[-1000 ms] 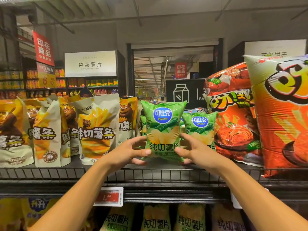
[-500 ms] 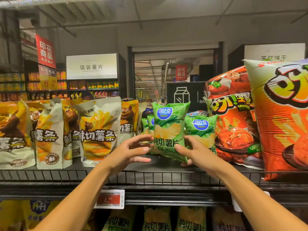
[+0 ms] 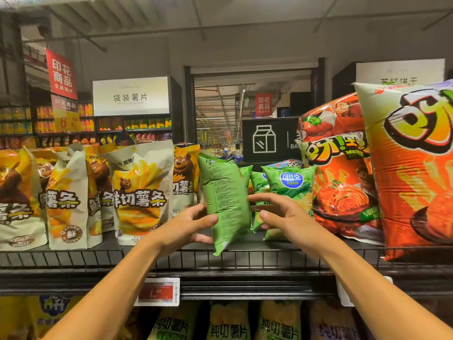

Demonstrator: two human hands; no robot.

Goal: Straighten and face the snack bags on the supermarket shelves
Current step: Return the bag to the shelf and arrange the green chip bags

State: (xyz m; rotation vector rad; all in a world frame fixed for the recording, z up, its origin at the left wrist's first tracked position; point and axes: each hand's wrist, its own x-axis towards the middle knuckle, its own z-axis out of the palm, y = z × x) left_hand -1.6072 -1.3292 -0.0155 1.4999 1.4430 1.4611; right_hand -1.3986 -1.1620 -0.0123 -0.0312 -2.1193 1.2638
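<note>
Gripping the back-out green Copico chip bag (image 3: 224, 202), left hand (image 3: 188, 227) risks misfacing it; right hand (image 3: 282, 217), fingers spread, holds nothing.

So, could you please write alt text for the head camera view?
Two hands hold a green chip bag above the wire shelf edge, its printed back facing the camera: left hand grips it, right hand is beside it. Fry bags stand left, orange bags right.
</note>
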